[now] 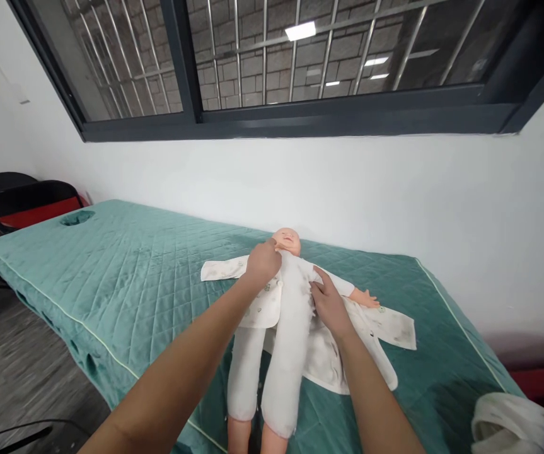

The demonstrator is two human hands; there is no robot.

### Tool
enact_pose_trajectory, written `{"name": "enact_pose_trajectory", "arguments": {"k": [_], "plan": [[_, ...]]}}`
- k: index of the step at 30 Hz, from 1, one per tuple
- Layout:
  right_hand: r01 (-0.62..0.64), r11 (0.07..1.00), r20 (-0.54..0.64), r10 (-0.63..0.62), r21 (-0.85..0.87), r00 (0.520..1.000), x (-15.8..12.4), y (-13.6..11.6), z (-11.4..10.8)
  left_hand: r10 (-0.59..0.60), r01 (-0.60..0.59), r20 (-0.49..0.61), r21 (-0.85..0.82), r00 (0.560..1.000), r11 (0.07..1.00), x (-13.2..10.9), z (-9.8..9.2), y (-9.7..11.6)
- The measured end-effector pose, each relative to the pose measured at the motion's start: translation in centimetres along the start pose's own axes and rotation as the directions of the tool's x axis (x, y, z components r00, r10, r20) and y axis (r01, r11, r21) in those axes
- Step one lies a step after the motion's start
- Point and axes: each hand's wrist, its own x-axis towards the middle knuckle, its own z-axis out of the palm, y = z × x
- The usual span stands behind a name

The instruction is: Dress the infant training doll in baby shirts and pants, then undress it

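Note:
A baby doll [287,328] with a white cloth body lies on its back, its head [287,238] toward the wall. A white printed baby jacket [262,310] lies under it, with one front panel over the doll's side at the left. My left hand [263,261] is closed at the jacket's upper edge beside the doll's neck; its fingertips are partly hidden. My right hand [329,304] grips the doll's side below the armpit, thumb on the torso. The doll's bare hand [366,298] lies outside the jacket's spread sleeve [394,326]. Its other arm is hidden.
The doll lies on a massage bed with a green quilted cover [149,271] and a face hole [77,218]. A rolled white cloth [512,422] is at the lower right. Folding chairs [35,205] stand at the left. A white wall [234,183] and a barred window border the bed.

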Motion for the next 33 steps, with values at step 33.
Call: {"name": "enact_pose_trajectory", "arguments": {"k": [33], "plan": [[0.028, 0.998, 0.006, -0.028, -0.057, 1.000, 0.0, 0.6, 0.2, 0.190, -0.248, -0.213, -0.295, 0.958, 0.923, -18.3, -1.0, -9.5]]}}
